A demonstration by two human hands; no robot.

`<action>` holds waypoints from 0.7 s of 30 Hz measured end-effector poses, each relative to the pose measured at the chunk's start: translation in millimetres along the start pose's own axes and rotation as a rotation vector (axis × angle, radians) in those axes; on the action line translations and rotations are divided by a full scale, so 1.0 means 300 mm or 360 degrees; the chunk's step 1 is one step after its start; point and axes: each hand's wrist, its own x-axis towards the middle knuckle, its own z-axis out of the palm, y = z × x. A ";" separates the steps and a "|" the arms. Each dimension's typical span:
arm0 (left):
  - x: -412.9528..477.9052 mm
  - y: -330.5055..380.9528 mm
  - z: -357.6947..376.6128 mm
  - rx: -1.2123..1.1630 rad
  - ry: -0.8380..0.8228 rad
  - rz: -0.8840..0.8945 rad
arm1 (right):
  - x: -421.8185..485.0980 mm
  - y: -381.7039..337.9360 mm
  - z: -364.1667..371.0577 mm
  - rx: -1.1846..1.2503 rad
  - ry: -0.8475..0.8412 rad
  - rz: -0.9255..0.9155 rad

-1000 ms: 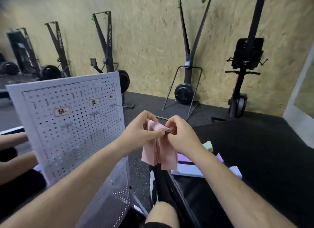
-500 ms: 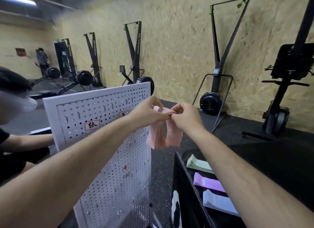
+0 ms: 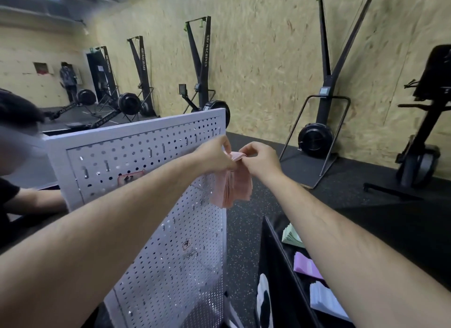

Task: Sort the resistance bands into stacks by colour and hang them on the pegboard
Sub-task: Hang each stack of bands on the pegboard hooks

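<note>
At the centre of the frame I see the left hand (image 3: 214, 154) and the right hand (image 3: 258, 160) both pinching the top of a stack of pink bands (image 3: 233, 186), fingers curled tight on its folded upper edge, just beside the upper right corner of the white pegboard (image 3: 151, 156). The stack hangs with its long axis upright, its loose ends pointing down at the floor and its thin layered edges facing me. At lower right, green bands (image 3: 291, 236), purple bands (image 3: 306, 266) and pale bands (image 3: 324, 300) lie in separate stacks on a black bench (image 3: 275, 254).
</note>
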 end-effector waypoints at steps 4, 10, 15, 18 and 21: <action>0.012 -0.032 0.032 0.0288 0.0022 0.0031 | -0.003 0.051 0.049 0.0063 -0.0056 0.0047; 0.017 -0.060 0.077 0.0429 -0.0053 0.0044 | -0.032 0.124 0.101 0.0208 -0.0111 0.0124; 0.018 -0.088 0.105 0.0382 -0.0033 0.0082 | -0.079 0.166 0.112 0.0201 -0.0159 0.0003; 0.007 -0.076 0.111 0.0524 0.0017 0.0091 | -0.102 0.173 0.102 0.0213 -0.0235 -0.0048; -0.007 -0.048 0.116 0.0701 -0.0005 0.0074 | -0.127 0.173 0.063 0.0217 -0.0265 -0.0018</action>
